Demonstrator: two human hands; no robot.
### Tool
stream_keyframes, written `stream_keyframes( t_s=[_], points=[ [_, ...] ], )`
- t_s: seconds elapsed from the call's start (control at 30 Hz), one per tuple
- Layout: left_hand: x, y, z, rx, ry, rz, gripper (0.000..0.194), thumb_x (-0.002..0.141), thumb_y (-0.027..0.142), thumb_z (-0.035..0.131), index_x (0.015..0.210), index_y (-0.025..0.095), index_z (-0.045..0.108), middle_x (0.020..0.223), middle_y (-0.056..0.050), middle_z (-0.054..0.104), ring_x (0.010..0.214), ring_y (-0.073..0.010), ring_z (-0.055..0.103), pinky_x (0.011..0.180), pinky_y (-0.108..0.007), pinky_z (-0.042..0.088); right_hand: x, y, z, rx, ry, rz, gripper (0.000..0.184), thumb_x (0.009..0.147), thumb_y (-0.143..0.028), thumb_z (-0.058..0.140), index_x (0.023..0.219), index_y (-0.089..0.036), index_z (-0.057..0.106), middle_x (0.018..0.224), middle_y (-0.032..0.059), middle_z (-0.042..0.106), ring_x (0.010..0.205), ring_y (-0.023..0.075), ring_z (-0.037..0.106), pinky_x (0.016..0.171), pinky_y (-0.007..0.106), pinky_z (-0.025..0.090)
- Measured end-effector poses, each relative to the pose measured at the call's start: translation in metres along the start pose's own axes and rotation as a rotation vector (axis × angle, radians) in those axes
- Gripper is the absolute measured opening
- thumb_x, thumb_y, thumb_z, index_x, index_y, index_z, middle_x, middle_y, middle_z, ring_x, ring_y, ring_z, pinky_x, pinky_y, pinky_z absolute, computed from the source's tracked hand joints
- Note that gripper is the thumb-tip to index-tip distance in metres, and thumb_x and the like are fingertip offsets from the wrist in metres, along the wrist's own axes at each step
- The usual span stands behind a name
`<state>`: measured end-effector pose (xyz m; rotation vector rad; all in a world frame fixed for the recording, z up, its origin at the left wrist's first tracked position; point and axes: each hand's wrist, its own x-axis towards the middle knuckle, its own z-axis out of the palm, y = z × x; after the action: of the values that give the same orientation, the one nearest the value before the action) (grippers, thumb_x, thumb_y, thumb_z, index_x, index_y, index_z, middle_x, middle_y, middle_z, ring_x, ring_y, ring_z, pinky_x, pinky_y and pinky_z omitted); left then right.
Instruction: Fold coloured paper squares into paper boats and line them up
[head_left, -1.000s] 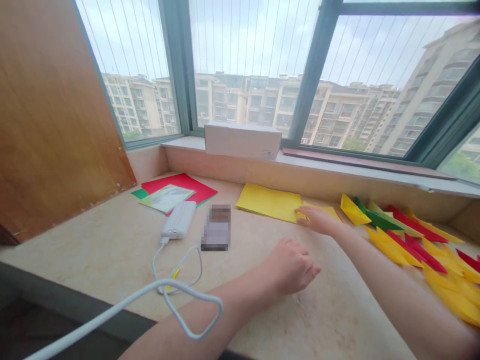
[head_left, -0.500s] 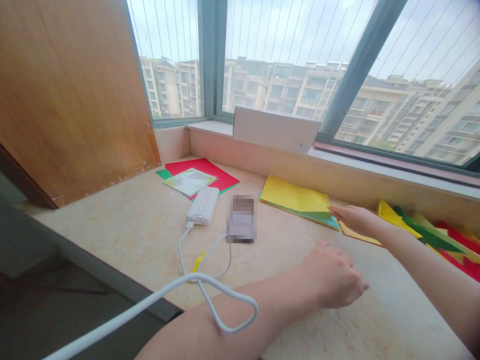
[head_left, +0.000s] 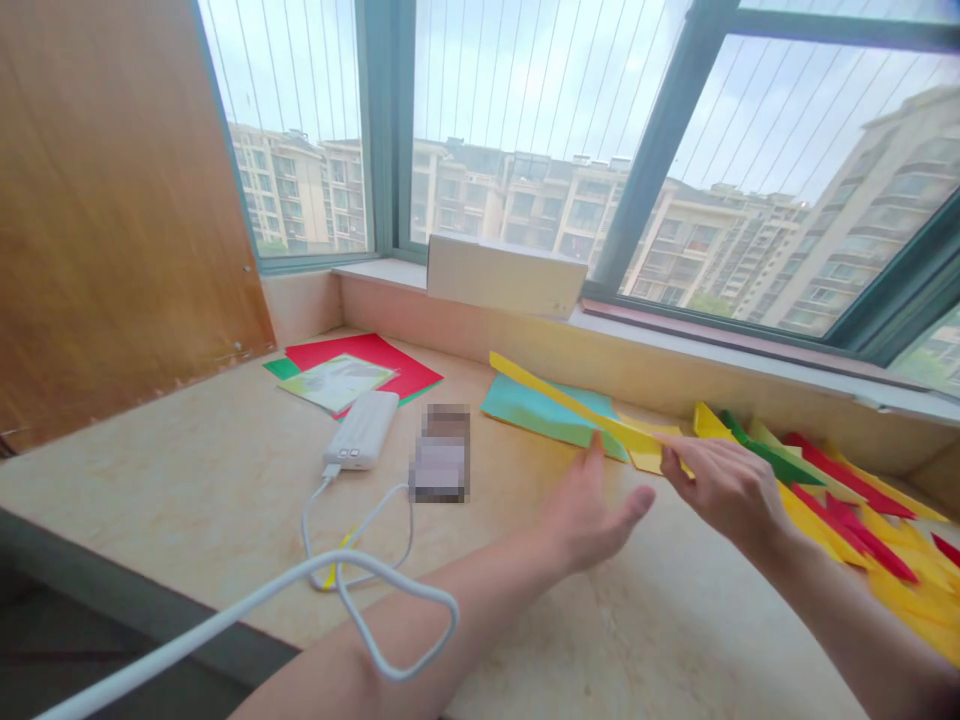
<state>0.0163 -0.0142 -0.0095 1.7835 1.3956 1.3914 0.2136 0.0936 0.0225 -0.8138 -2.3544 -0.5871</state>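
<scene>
My right hand (head_left: 721, 490) pinches the right end of a yellow sheet of paper (head_left: 559, 393), which is lifted and seen nearly edge-on. Beneath it, light blue-green paper (head_left: 525, 408) lies on the tabletop, partly covered by the yellow sheet. My left hand (head_left: 598, 512) is close to the front edge of these papers, fingers stretched and thumb spread, holding nothing. Whether its fingertips touch the yellow sheet, I cannot tell. Another yellow piece of paper (head_left: 646, 461) lies just left of my right hand's fingers.
Folded yellow, green and red papers (head_left: 855, 510) heap up at the right. At the left are a red sheet (head_left: 390, 362), a white power bank (head_left: 363, 430) and a pixelated phone-like object (head_left: 441, 455). A white cable (head_left: 247, 600) crosses the foreground. A white box (head_left: 506, 277) stands on the windowsill.
The yellow sheet has been raised off the stack by my right hand, uncovering blue-green paper. My left hand has opened and turned toward the papers. The view has swung right.
</scene>
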Motion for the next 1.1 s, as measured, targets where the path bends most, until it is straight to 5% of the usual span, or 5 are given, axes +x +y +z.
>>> stream_keyframes(
  t_s=[0.4,0.63,0.73,0.87,1.1],
  points=[
    [0.024,0.0,-0.022,-0.768,0.283,-0.254,0.046,0.081,0.039,0.072,0.119,0.014,0.065,0.119,-0.013,0.072,0.115,-0.0307,0.065,0.1,-0.044,0.05,-0.041,-0.073,-0.027,0.453,-0.004,-0.424,0.027,0.097,-0.035,0.053,0.117,-0.02,0.066,0.123,0.0118,0.071,0.104,0.0245,0.071,0.095,0.043,0.056],
    [0.029,0.007,-0.044,-0.797,-0.06,-0.322,0.046,0.077,0.033,0.078,0.117,0.013,0.068,0.111,-0.015,0.074,0.1,-0.0316,0.072,0.089,-0.044,0.056,-0.043,-0.016,-0.014,0.523,0.265,0.356,0.033,0.094,-0.038,0.057,0.123,-0.023,0.064,0.135,0.0147,0.06,0.128,0.0312,0.055,0.104,0.053,0.046],
    [0.028,0.005,-0.045,-0.777,-0.14,-0.33,0.044,0.079,0.031,0.077,0.118,0.013,0.068,0.111,-0.015,0.074,0.098,-0.0307,0.072,0.087,-0.041,0.057,-0.043,0.006,-0.008,0.871,0.112,0.67,0.055,0.09,-0.052,0.059,0.134,-0.019,0.054,0.13,0.0175,0.064,0.114,0.0318,0.065,0.09,0.05,0.056],
    [0.027,0.003,-0.043,-0.741,-0.154,-0.349,0.044,0.081,0.032,0.075,0.12,0.013,0.066,0.112,-0.015,0.074,0.1,-0.0304,0.072,0.087,-0.04,0.057,-0.043,0.008,-0.008,1.446,-0.201,0.766,0.057,0.086,-0.051,0.066,0.132,-0.022,0.051,0.108,0.0111,0.076,0.093,0.0286,0.074,0.08,0.044,0.061],
    [0.029,0.001,-0.035,-0.736,-0.134,-0.319,0.052,0.081,0.032,0.075,0.128,0.018,0.06,0.118,-0.013,0.072,0.1,-0.0272,0.072,0.087,-0.038,0.057,-0.039,-0.002,-0.007,1.543,0.021,0.836,0.048,0.078,-0.049,0.075,0.115,-0.025,0.055,0.112,0.0089,0.074,0.091,0.0285,0.075,0.075,0.041,0.062]
  ],
)
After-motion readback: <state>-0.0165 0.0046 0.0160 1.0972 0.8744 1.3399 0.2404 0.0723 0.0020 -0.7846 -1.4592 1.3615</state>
